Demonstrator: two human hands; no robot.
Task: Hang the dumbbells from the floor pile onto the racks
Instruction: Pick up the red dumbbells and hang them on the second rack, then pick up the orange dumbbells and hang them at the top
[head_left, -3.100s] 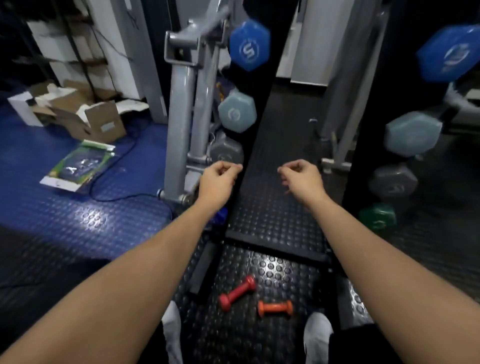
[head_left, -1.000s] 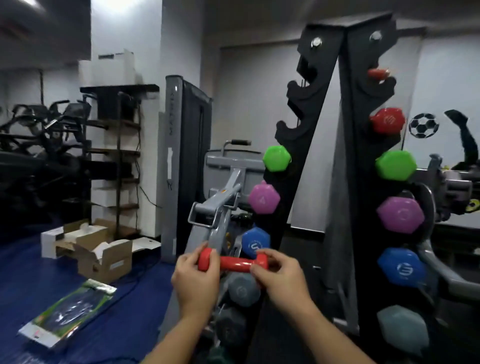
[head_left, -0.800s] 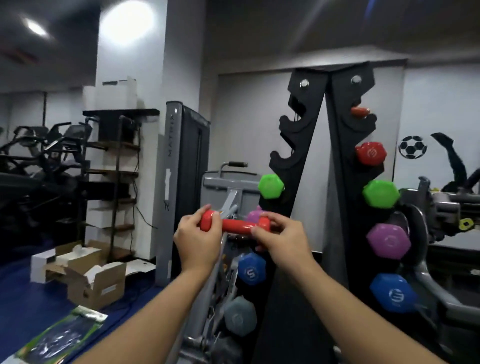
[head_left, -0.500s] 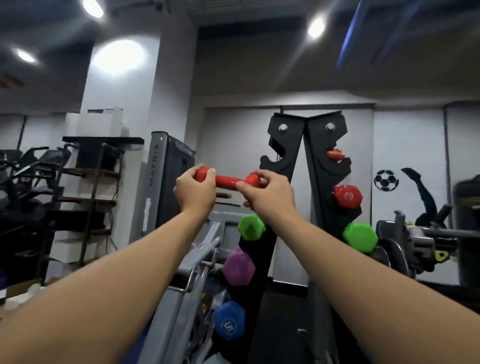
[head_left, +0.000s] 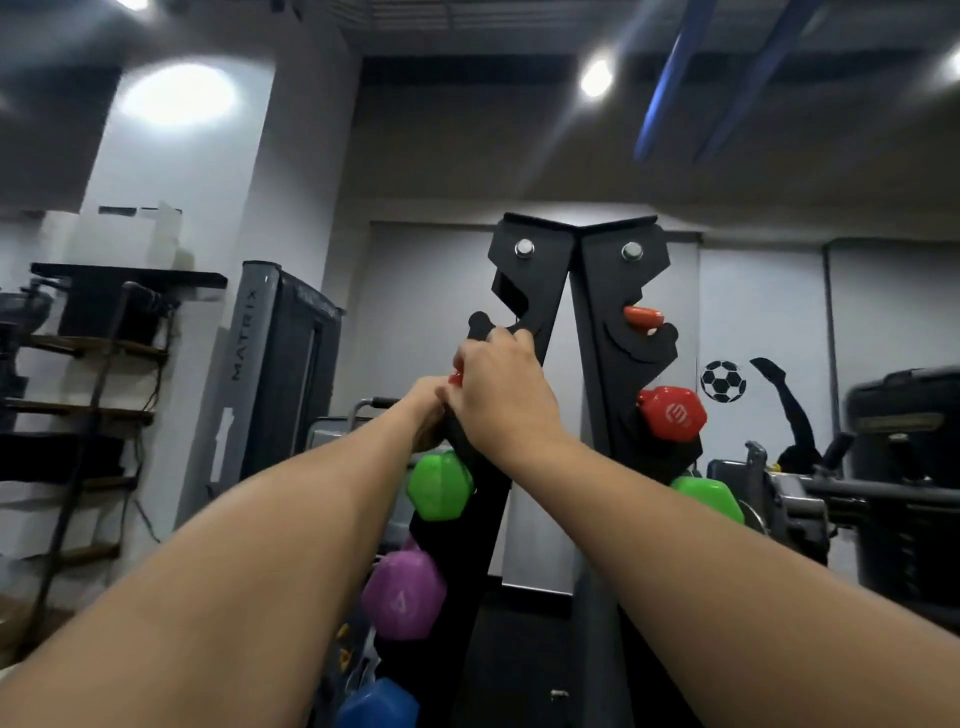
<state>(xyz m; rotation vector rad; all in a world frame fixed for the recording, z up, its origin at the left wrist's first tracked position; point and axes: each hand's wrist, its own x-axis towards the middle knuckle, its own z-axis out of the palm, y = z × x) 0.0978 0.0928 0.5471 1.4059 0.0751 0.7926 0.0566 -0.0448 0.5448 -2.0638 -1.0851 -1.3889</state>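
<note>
Head view: both hands bring the red dumbbell (head_left: 456, 375) up against the left rack (head_left: 511, 332).

Half a second ago the dumbbell was held level in open air, its full bar showing; now only a sliver of red shows between the hands, at a hook below the rack's top one. The right hand (head_left: 501, 395) curls over it, fingers touching the hook's edge; the left hand (head_left: 426, 410), mostly hidden behind, appears to grip its other end. The green dumbbell (head_left: 440, 486) hangs just below, as before.
</note>
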